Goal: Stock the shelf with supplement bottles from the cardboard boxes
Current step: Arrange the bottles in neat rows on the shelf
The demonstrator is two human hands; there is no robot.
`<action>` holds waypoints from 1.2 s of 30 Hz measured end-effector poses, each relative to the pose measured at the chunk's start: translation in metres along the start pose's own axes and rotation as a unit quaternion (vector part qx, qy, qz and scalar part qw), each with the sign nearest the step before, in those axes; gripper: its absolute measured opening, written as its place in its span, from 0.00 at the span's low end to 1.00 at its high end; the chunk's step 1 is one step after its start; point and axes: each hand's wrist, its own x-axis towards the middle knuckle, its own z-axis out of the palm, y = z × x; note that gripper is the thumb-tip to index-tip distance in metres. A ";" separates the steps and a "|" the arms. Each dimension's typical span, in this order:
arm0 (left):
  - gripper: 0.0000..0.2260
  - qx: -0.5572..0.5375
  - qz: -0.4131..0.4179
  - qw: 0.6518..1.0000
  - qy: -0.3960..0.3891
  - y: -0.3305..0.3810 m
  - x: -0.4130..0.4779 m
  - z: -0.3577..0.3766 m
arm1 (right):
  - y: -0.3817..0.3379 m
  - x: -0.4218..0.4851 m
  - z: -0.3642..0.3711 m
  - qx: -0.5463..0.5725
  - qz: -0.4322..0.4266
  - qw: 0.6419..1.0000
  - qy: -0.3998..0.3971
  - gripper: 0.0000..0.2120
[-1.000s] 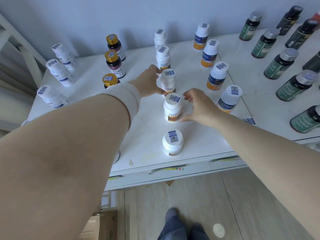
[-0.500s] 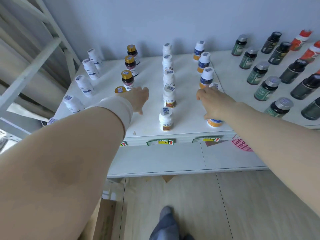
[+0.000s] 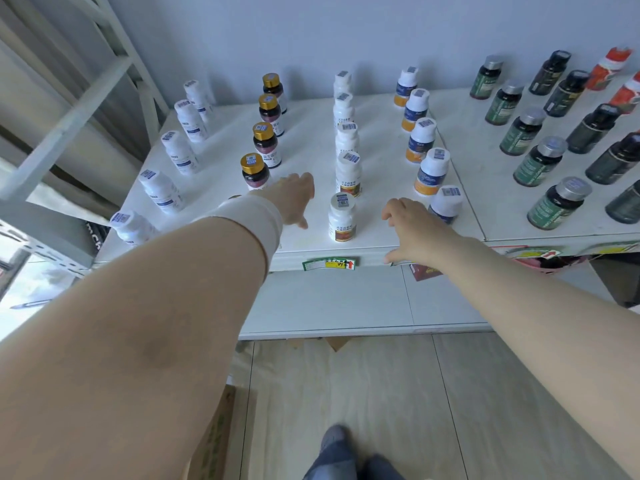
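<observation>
Along the left edge of the shelf, a row of white bottles. Next to them, a row of gold-cap bottles, all standing up. Left hand low over the shelf near the front edge, fingers loose and spread, holding nothing. White wristband on that wrist. In the middle, a row of red-label bottles, with the front bottle close to the front edge, between both hands and touched by neither. Right hand over the front edge, fingers loosely bent, also holding nothing. Just beside it, a row of orange-label bottles. Far right, green bottles. Down on the floor at the left, part of a cardboard box.
</observation>
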 end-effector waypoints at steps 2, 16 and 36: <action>0.25 -0.022 0.005 1.000 0.009 -0.004 0.005 0.002 | -0.008 0.003 0.009 0.051 0.006 0.999 0.017 0.33; 0.26 -0.165 0.053 0.984 0.045 -0.007 0.056 0.004 | -0.018 0.055 0.050 0.207 0.060 0.972 0.090 0.33; 0.31 -0.294 0.026 0.953 0.067 0.016 0.110 0.016 | -0.003 0.063 0.059 0.315 0.058 0.938 0.131 0.29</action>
